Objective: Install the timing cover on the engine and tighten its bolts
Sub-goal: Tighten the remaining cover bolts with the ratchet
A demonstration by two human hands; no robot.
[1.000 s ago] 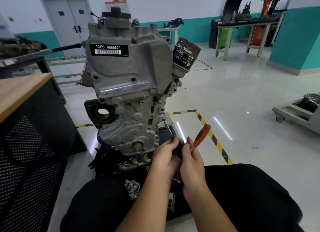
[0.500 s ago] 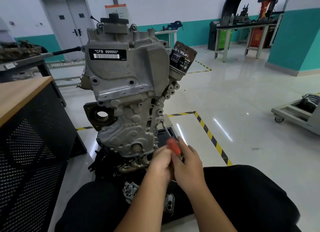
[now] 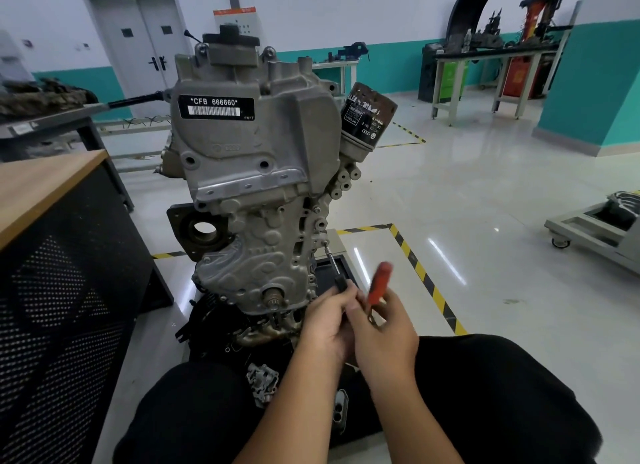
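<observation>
The grey engine (image 3: pixel 256 173) stands upright in front of me with the silver timing cover (image 3: pixel 252 256) seated on its lower face. A ratchet with a red handle (image 3: pixel 379 283) and a thin extension (image 3: pixel 334 263) reaches a bolt (image 3: pixel 325 244) on the cover's right edge. My left hand (image 3: pixel 329 321) grips the ratchet head and the extension's base. My right hand (image 3: pixel 384 335) holds the red handle, which is blurred and points up and to the right. The crankshaft stub (image 3: pixel 273 295) sticks out just left of my left hand.
A black perforated cabinet with a wooden top (image 3: pixel 52 256) stands close on the left. A brown oil filter (image 3: pixel 367 117) juts from the engine's upper right. A small metal part (image 3: pixel 261 384) and a phone (image 3: pixel 341 406) lie between my knees. A low trolley (image 3: pixel 595 228) sits right.
The red handle swung from up-right toward me and back up to the right. Both hands stayed at the lower right bolt. My view moved slightly closer.
</observation>
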